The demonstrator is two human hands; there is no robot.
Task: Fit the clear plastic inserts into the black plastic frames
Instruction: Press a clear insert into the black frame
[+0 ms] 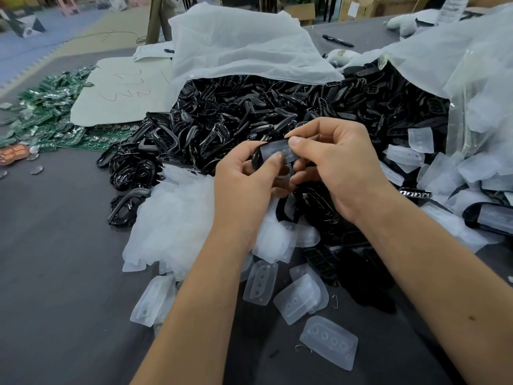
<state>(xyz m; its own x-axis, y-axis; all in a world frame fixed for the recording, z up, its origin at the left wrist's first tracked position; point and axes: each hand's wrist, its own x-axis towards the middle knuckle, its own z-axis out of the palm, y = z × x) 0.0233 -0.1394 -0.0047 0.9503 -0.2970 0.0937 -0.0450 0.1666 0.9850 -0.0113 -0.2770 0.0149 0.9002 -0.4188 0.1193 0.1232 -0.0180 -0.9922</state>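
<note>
Both my hands hold one black plastic frame (256,158) above the table, with a clear plastic insert (273,150) lying in its opening. My left hand (244,180) grips the frame's left end, and its thumb presses on the insert. My right hand (337,162) grips the right end, thumb on the insert's top edge. A big heap of black frames (249,112) spills from a white bag behind my hands. Loose clear inserts (329,341) lie on the grey table in front, and more clear inserts (177,218) are piled at the left.
Green circuit boards (50,118) are spread at the far left beside a sheet of cardboard (122,90). A clear bag (477,87) of parts stands at the right, with frames that hold inserts (491,215) below it. A black marker (337,40) lies at the back.
</note>
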